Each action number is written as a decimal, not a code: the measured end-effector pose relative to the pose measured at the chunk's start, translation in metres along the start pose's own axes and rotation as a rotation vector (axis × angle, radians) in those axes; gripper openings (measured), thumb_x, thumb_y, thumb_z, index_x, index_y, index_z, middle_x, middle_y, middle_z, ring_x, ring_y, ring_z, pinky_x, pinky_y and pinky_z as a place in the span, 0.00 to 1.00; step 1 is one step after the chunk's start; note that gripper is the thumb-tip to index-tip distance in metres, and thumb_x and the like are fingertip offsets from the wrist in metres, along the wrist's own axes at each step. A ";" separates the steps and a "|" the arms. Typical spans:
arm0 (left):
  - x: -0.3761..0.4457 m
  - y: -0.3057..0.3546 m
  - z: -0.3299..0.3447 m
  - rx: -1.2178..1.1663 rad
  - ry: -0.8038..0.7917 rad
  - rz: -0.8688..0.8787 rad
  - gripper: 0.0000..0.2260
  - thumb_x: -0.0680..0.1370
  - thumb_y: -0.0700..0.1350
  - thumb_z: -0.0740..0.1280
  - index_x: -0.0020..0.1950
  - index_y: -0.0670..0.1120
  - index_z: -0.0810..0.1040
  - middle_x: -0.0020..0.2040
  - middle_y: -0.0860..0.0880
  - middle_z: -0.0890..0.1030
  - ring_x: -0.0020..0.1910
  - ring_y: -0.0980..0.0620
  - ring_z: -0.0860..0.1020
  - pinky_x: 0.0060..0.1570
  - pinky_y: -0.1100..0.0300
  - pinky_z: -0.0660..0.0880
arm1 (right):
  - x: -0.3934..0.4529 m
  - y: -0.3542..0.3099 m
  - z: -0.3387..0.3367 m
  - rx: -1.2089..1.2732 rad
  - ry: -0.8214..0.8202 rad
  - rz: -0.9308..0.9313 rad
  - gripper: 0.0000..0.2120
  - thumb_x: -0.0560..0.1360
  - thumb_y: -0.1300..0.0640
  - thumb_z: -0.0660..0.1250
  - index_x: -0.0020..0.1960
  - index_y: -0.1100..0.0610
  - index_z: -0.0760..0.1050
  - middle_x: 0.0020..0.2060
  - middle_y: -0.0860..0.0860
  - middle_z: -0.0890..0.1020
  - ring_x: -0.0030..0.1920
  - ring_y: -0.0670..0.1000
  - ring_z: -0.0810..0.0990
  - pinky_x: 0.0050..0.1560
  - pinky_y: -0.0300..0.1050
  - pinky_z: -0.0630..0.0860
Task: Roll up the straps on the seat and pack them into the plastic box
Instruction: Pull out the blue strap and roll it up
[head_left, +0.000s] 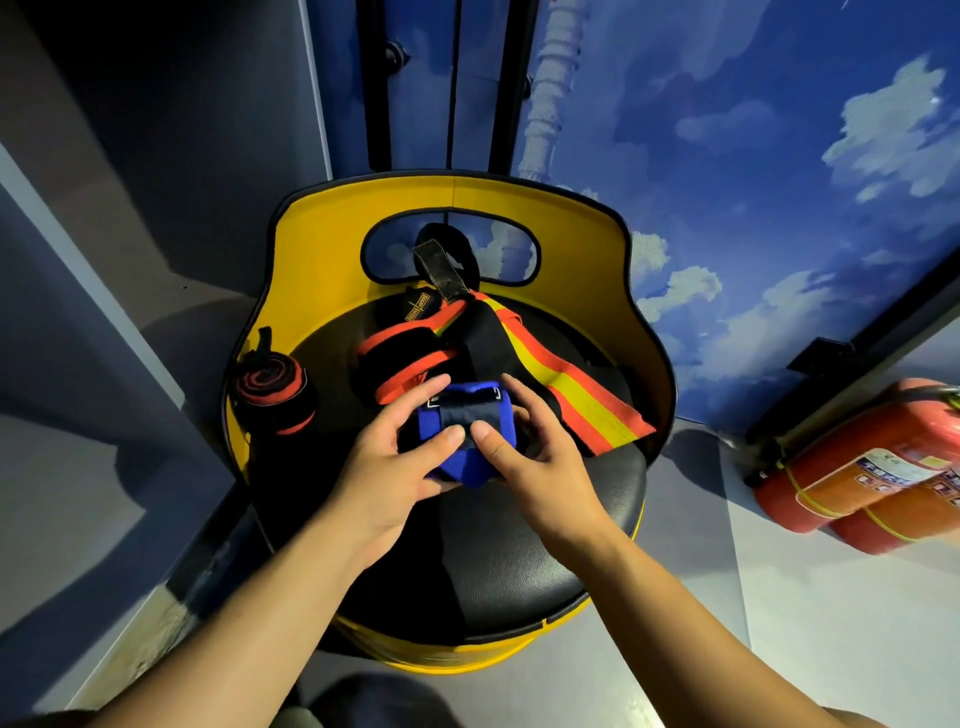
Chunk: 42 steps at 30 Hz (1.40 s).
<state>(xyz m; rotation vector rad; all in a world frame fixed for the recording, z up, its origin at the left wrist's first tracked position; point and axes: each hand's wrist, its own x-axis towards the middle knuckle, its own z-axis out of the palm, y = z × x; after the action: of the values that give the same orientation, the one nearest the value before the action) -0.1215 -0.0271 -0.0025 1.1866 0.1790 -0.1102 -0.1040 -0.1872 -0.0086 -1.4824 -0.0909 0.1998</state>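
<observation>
blue roll: blue woven fabric strap with a black band across it (464, 423), wound into a fat bundle just above the black padded seat (498, 545) of the yellow tub chair (322, 244)
left hand (387, 467): curled round the bundle's left end, thumb pressed on the black band
right hand (540, 457): curled round the right end, thumb on top beside the other thumb
handling: judged soft, light, springy; likely to unwind if let go, so best pinched across the band's loose end
other straps: red-and-black roll (275, 397) at seat's left edge, red-and-black coil (402, 364) behind, unrolled red, yellow and black webbing (566, 387) to the right
plastic box: not in view
</observation>
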 end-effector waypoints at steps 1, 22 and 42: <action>0.001 0.000 0.000 -0.048 0.005 -0.003 0.26 0.77 0.33 0.68 0.71 0.55 0.74 0.63 0.49 0.82 0.60 0.46 0.82 0.55 0.41 0.80 | 0.001 0.003 0.001 0.005 0.036 0.028 0.36 0.70 0.49 0.79 0.74 0.44 0.67 0.65 0.51 0.77 0.61 0.49 0.81 0.60 0.52 0.80; 0.016 -0.036 -0.041 0.847 0.186 0.114 0.17 0.68 0.46 0.81 0.54 0.55 0.81 0.54 0.56 0.80 0.52 0.59 0.79 0.58 0.55 0.77 | 0.001 0.033 -0.018 -0.835 0.079 -0.166 0.32 0.70 0.48 0.78 0.71 0.50 0.74 0.50 0.42 0.80 0.50 0.41 0.73 0.52 0.32 0.68; 0.017 -0.063 -0.043 1.043 0.213 0.124 0.33 0.69 0.49 0.80 0.71 0.43 0.75 0.61 0.47 0.81 0.49 0.54 0.77 0.51 0.62 0.75 | 0.009 0.081 -0.014 -0.801 0.029 -0.174 0.35 0.68 0.50 0.80 0.72 0.56 0.73 0.52 0.48 0.77 0.48 0.43 0.78 0.55 0.33 0.74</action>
<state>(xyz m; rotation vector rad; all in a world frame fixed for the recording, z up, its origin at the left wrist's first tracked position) -0.1195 -0.0101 -0.0792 2.2483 0.2432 0.0478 -0.0985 -0.1935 -0.0907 -2.2609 -0.3016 -0.0107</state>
